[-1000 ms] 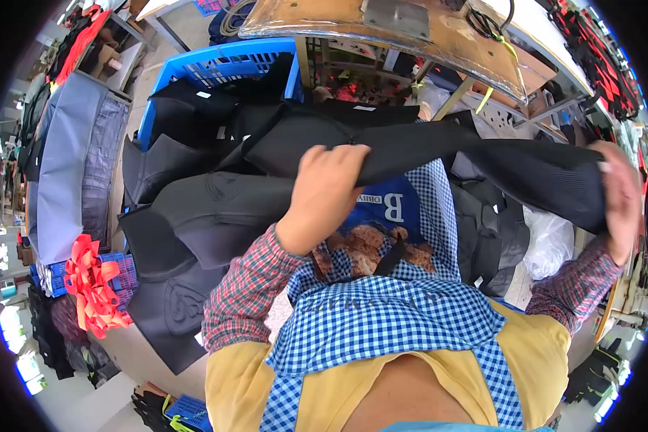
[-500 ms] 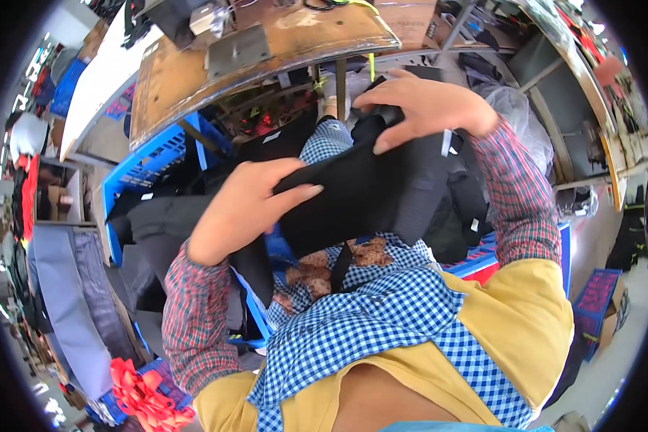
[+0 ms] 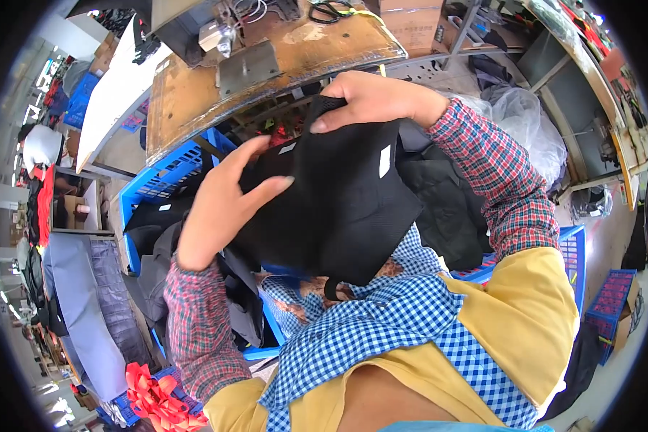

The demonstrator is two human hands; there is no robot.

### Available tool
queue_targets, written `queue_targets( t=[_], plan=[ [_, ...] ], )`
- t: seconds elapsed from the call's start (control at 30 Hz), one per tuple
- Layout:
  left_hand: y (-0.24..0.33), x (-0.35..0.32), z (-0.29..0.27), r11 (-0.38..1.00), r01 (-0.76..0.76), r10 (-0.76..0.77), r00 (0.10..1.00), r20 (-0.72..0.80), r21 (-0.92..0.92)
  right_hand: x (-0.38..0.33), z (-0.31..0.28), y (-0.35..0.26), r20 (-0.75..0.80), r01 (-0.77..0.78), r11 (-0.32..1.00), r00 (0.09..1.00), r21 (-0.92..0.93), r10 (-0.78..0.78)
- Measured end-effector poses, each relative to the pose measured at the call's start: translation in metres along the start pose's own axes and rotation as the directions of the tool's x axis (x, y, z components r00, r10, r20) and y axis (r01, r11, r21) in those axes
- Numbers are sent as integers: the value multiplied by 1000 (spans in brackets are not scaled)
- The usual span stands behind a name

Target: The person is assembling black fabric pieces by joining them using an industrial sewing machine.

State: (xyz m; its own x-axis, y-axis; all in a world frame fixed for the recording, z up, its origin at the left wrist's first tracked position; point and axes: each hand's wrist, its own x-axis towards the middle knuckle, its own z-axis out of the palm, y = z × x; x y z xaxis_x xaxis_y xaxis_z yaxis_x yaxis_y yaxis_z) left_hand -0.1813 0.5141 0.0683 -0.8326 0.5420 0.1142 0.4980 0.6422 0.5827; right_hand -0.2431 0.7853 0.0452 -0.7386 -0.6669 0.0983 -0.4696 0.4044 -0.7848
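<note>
Near a wooden table [image 3: 324,52], the right hand [image 3: 385,101] pinches black fabric [image 3: 338,198]; whether the left hand [image 3: 219,205] grips it is unclear.

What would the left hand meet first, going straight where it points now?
The left hand would probably meet the black fabric held by the right hand, though depth is unclear.

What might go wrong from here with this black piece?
The left hand is open, so the black fabric piece may sag or drop if the right hand loosens its pinch. It could also get mixed up with the similar dark fabric pieces beside it.
</note>
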Motion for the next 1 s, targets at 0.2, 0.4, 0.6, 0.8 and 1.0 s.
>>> queue_targets(
  t=[0.2,0.4,0.6,0.8,1.0],
  plan=[
    [-13,30,9,987,51,4,942,-336,154,44,21,4,-79,-161,975,982,151,174],
    [-71,52,-46,997,52,-69,949,-307,-62,86,57,2,22,-96,465,987,880,161],
    [-94,92,-82,995,94,-98,977,-189,-29,128,84,0,-74,23,209,968,978,242],
    [-126,129,-94,986,163,-154,975,-163,42,159,78,10,-98,60,125,943,990,318],
    [-142,155,-97,985,148,-136,982,-129,93,177,70,27,-82,64,64,936,996,342]
  ],
)
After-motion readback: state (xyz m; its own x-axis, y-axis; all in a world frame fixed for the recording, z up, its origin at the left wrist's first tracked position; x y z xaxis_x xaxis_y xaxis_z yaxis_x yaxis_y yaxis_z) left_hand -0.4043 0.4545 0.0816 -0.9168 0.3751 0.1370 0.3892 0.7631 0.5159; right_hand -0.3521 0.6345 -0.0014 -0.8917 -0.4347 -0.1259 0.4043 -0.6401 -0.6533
